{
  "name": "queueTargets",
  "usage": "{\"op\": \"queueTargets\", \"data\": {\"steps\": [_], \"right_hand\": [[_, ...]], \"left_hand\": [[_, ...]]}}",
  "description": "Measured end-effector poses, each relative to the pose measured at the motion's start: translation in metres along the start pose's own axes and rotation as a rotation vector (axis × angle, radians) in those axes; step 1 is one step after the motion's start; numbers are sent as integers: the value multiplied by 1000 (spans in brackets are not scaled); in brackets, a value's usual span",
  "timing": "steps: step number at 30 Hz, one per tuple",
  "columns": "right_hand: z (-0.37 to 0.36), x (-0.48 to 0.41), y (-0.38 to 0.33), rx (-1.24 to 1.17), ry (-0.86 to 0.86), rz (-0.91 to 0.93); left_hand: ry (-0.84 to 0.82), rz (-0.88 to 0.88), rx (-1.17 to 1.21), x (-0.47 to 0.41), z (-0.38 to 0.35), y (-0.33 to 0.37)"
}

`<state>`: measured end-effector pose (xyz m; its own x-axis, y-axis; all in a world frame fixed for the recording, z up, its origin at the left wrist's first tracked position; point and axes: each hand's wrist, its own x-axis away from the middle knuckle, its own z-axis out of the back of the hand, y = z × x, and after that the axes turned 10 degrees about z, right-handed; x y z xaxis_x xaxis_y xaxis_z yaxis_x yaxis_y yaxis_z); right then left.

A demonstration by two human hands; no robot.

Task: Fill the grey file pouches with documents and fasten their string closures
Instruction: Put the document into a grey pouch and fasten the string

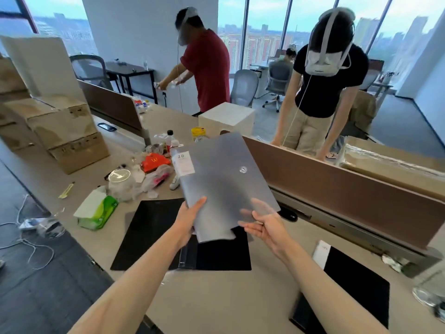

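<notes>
A grey translucent file pouch (224, 179) is raised above the desk, tilted, with a white label marked 20 at its upper left and a round closure button (242, 169) on its face. My left hand (187, 220) grips its lower left edge, thumb on top. My right hand (262, 222) is at the pouch's lower right corner; its fingertips show through the grey plastic from behind, and the thumb rests near the loose flap. No string is visible.
A black open folder (149, 235) with clear sleeves lies under the pouch. Another black folder (349, 283) lies at right. Tissue pack (98, 210), jar and clutter sit at left, cardboard boxes beyond. A brown divider (337, 179) runs behind; two persons with headsets stand past it.
</notes>
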<state>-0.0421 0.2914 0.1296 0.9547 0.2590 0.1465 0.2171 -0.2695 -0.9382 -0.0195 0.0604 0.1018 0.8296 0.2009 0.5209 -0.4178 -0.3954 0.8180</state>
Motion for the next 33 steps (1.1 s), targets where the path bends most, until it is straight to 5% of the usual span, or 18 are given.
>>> {"op": "queueTargets", "data": {"steps": [9,17,22,33], "right_hand": [[29,-9,47,794,332,-15],[46,7,128,950,232,-316],[39,9,152,974,276,-368],[56,19,187,1253,244,-378]], "left_hand": [[58,104,31,-20,19,-36],[236,156,-892,-59,82,-85],[25,33,-1439,-73,88,-100],[-108,-185,-1831,-103,91,-119]]}}
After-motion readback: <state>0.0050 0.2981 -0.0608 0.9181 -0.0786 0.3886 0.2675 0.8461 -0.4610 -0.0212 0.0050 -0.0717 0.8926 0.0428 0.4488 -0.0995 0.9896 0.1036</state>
